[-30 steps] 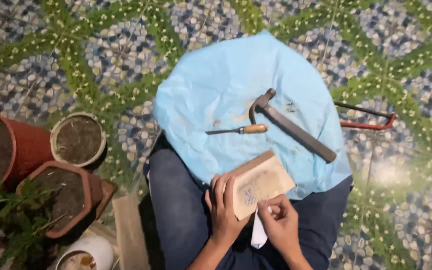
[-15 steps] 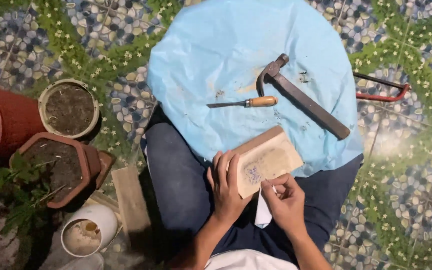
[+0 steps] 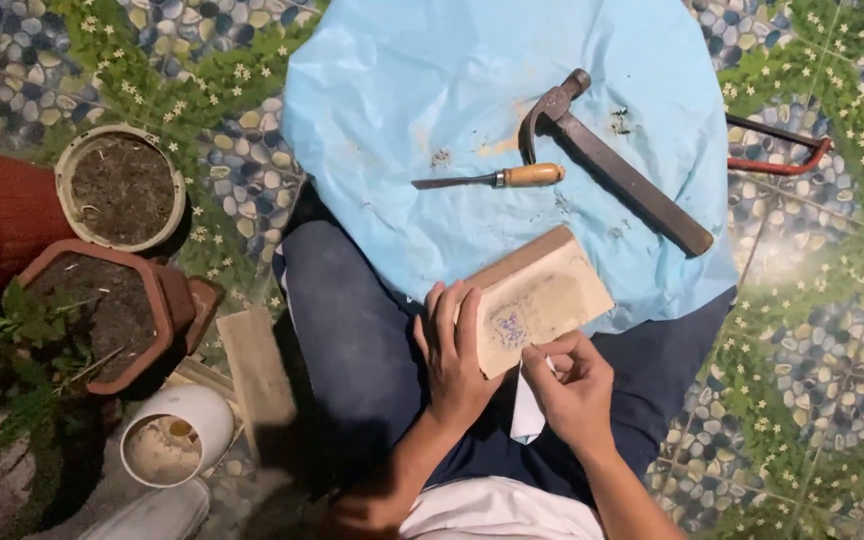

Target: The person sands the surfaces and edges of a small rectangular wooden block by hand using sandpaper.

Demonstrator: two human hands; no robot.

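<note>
At the counter's near edge, the left hand is gripping a stiff wooden block while the right hand is pinching white paper.

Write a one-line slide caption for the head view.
Left hand steadies a wood block; right hand pinches white paper.

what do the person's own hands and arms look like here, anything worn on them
Both forearms are bare up to the bottom edge of the picture, with no sleeves showing. The left hand and the right hand wear no gloves; no ring, watch or bracelet can be made out. Below them show dark blue trousers and a white top.
</note>
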